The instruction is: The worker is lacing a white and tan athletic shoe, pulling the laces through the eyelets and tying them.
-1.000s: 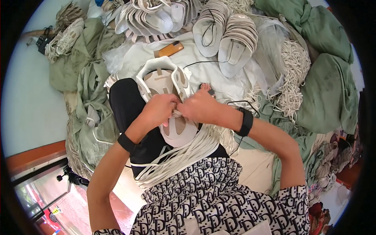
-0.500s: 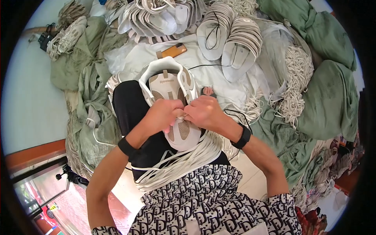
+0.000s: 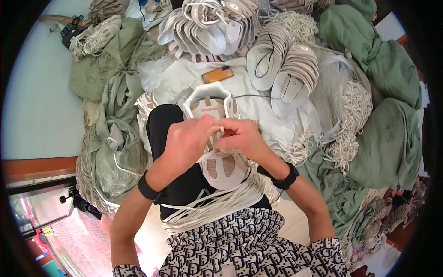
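Observation:
A white and beige shoe upper [image 3: 225,179] rests on my lap, its toe toward me and its padded collar away. Above its tongue my two hands meet. My left hand [image 3: 184,141] is closed, finger and thumb pinching a pale shoelace [image 3: 222,131]. Close against it, my right hand [image 3: 243,137] pinches the same shoelace between thumb and fingers. The fingers partly hide the eyelets and the lace's path. A bundle of loose off-white shoelaces [image 3: 210,205] lies across my thighs, just below the toe.
Ahead on a white sheet [image 3: 177,76] lies an orange phone [image 3: 217,75]. Stacked shoe uppers [image 3: 295,76] stand behind it, with a dark cord near them. Green cloth sacks [image 3: 387,143] and a heap of laces [image 3: 348,129] are at the right; more green cloth [image 3: 122,152] at the left.
My hands have turned and risen off the lower lacing, and the pinched shoelace now shows between them. The view has shifted, so the surroundings sit lower and farther right.

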